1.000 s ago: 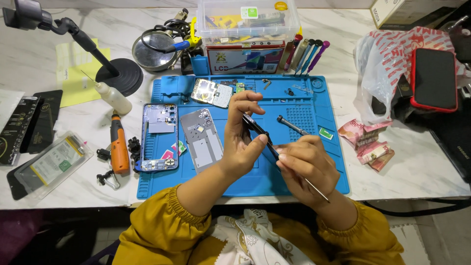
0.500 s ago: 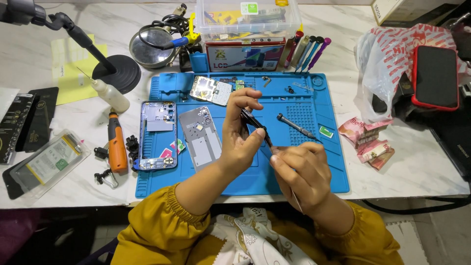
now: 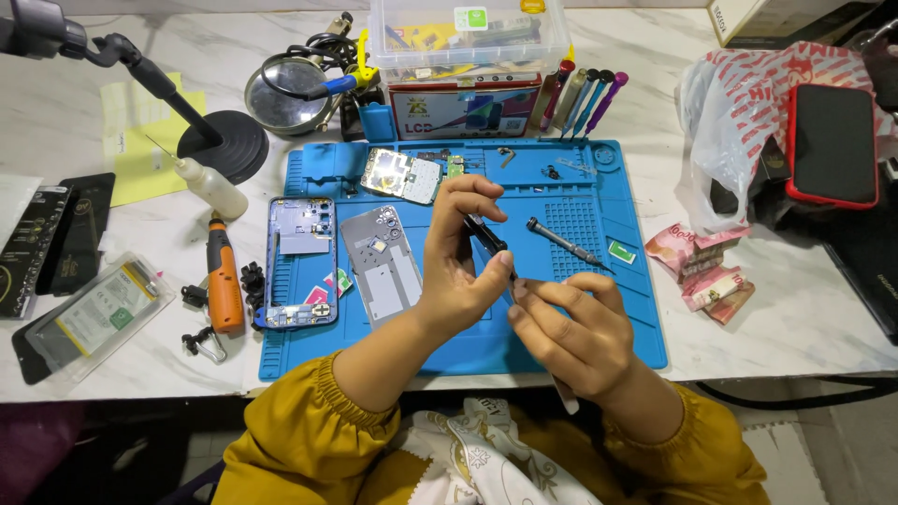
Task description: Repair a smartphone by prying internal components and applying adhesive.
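Nearest the camera, the right hand (image 3: pixel 575 337) pinches a thin pale strip (image 3: pixel 564 391) between thumb and fingers; its upper end meets the left thumb and its lower end pokes out below the palm. Just beyond, the left hand (image 3: pixel 458 271) is closed on a small black part (image 3: pixel 488 238), gripped between thumb and fingertips and tilted over the blue work mat (image 3: pixel 571 346). The two hands touch above the mat's near middle.

Left of the left hand, a grey phone back cover (image 3: pixel 382 262) lies flat on the mat, with a blue phone frame (image 3: pixel 301 262) beside it and an orange electric screwdriver (image 3: pixel 223 281) just off the mat on the marble surface (image 3: pixel 795 327). Right of the hands, a dark screwdriver (image 3: pixel 561 241) lies slanted on the mat. Farther back rests a circuit board (image 3: pixel 402 176). At the far edge stand a clear parts box (image 3: pixel 468 37) and a row of coloured screwdrivers (image 3: pixel 585 98).
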